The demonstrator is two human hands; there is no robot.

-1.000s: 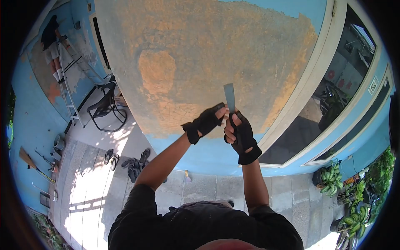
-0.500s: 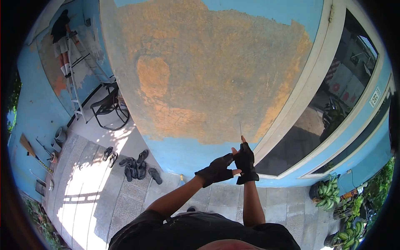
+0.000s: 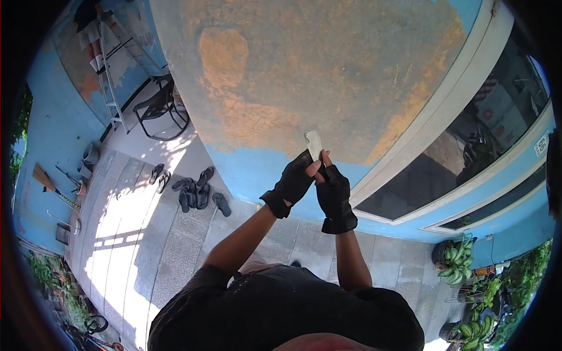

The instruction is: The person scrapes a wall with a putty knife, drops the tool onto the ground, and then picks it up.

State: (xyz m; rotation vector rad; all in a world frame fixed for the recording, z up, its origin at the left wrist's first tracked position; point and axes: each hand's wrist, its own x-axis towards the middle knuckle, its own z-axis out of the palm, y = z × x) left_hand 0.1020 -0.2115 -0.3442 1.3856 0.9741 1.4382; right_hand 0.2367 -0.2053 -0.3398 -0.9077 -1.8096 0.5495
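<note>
A putty knife (image 3: pixel 313 144) with a flat, pale-smeared blade points up in front of me, its handle hidden by my fingers. My right hand (image 3: pixel 334 196), in a black fingerless glove, is wrapped round the lower part of it. My left hand (image 3: pixel 293 182), gloved the same way, is closed at the base of the blade, thumb and fingers pressed against it. Both hands meet in front of the wall (image 3: pixel 328 76), where blue paint has been stripped to patchy grey and orange. The blade appears apart from the wall.
To the right are a framed glass door (image 3: pixel 410 181) and potted plants (image 3: pixel 456 263). Several sandals (image 3: pixel 196 193) lie on the paving at left. Beyond them stand a black chair (image 3: pixel 158 108) and a ladder (image 3: pixel 108 88) with another person (image 3: pixel 89 35) on it.
The putty knife has turned from edge-on to showing its flat blade. My left hand has come up to the blade's base. My view has tilted downward.
</note>
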